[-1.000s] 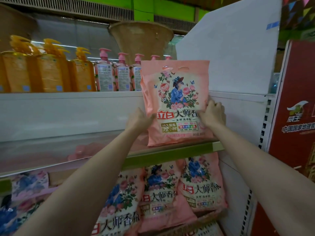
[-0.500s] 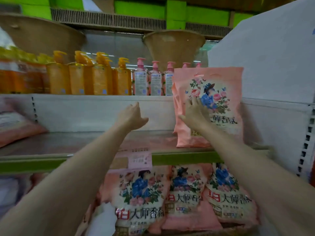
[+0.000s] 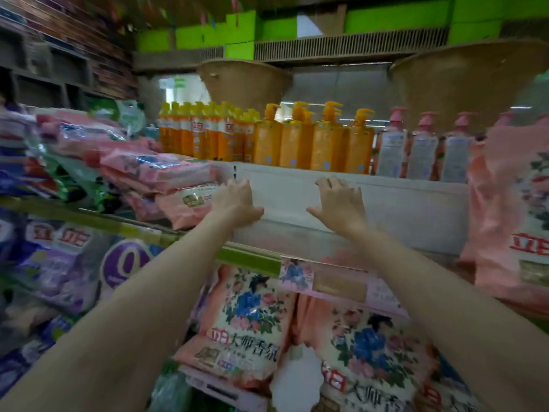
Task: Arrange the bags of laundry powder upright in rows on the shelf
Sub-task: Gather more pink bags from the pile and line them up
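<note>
Both hands now hold nothing: left hand and right hand, fingers loosely spread, reach over the shelf front edge. Released bag stands upright at its right end; flat pink bags wait farther left.

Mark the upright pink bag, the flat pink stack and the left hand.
upright pink laundry powder bag (image 3: 514,221), head view, middle of its front face.
flat stack of pink bags (image 3: 166,179), head view, end of the pile.
left hand (image 3: 237,200), head view, back of hand.
</note>
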### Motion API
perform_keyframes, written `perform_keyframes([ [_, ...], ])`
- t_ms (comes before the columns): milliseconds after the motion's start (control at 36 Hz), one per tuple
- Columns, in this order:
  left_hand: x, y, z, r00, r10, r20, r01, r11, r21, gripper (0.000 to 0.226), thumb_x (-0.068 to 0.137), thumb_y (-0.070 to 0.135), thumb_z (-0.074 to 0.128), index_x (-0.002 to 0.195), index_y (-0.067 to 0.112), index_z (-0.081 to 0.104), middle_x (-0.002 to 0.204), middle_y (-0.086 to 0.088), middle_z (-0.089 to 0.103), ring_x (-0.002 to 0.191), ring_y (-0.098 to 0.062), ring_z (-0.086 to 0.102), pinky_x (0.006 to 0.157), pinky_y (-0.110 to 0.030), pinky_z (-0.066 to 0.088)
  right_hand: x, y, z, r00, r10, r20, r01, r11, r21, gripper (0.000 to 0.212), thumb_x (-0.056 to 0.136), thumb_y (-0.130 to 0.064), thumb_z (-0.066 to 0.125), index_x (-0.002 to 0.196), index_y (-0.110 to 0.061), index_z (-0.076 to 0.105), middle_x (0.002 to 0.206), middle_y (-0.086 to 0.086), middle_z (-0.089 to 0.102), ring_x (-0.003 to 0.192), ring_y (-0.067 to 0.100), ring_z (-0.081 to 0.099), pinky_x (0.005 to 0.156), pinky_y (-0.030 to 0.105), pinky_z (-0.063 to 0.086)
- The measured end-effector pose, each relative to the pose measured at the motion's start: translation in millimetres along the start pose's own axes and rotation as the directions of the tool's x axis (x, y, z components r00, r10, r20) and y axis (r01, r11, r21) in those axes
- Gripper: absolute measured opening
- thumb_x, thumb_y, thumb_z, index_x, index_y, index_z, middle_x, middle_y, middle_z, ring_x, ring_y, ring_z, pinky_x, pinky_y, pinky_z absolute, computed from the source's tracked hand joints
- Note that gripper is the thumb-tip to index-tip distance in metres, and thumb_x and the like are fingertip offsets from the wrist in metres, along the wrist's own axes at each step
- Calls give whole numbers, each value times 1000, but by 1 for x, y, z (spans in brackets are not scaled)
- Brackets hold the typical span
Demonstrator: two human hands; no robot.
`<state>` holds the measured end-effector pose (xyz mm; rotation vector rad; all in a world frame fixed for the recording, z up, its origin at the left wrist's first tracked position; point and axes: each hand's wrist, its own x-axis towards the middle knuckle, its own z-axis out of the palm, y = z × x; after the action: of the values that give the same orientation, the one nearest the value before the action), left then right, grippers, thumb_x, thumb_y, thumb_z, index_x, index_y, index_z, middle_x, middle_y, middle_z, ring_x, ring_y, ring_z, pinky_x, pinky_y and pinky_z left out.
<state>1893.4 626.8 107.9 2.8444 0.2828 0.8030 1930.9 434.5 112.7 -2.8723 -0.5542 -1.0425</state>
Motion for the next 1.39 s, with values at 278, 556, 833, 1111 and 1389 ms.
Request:
perform_keyframes([
  [278,9,-107,-18,981,-182,-66,184,983,19,71,83,48,58,139,10,36,141,-15,39,128,-33,41,101,-43,39,49,-106,19,990,-140,-26,142,984,104,58,89,-42,55,136,-13,38,136,9,46,126,27,43,98,43,35],
  [556,43,-184,-22,962,-271,-42,272,962,21,76,88,52,50,144,8,26,147,-20,31,133,-36,36,106,-46,38,97,-187,45,982,-184,-31,187,968,170,55,91,-42,52,135,-11,38,135,11,47,126,28,44,99,44,35],
  [833,98,-236,-11,880,-465,95,438,718,-541,53,97,38,40,125,-6,52,125,-25,56,115,-37,56,96,-38,48,148,-230,76,984,-176,-7,170,937,305,41,94,-25,40,135,-26,42,139,6,43,126,27,43,103,48,30],
  [1111,153,-255,-2,830,-513,218,497,503,-707,75,80,60,52,132,7,47,129,-18,57,115,-33,57,98,-41,49,182,-244,100,996,-84,37,66,933,355,37,100,-29,30,135,-23,43,139,9,44,126,28,43,105,46,29],
  [1389,195,-252,15,763,-602,236,473,271,-839,93,47,55,63,127,14,40,125,-14,50,108,-37,53,83,-52,53,200,-246,113,979,-26,202,-101,799,593,46,103,-35,26,145,-19,30,147,15,37,134,33,36,108,43,30],
])
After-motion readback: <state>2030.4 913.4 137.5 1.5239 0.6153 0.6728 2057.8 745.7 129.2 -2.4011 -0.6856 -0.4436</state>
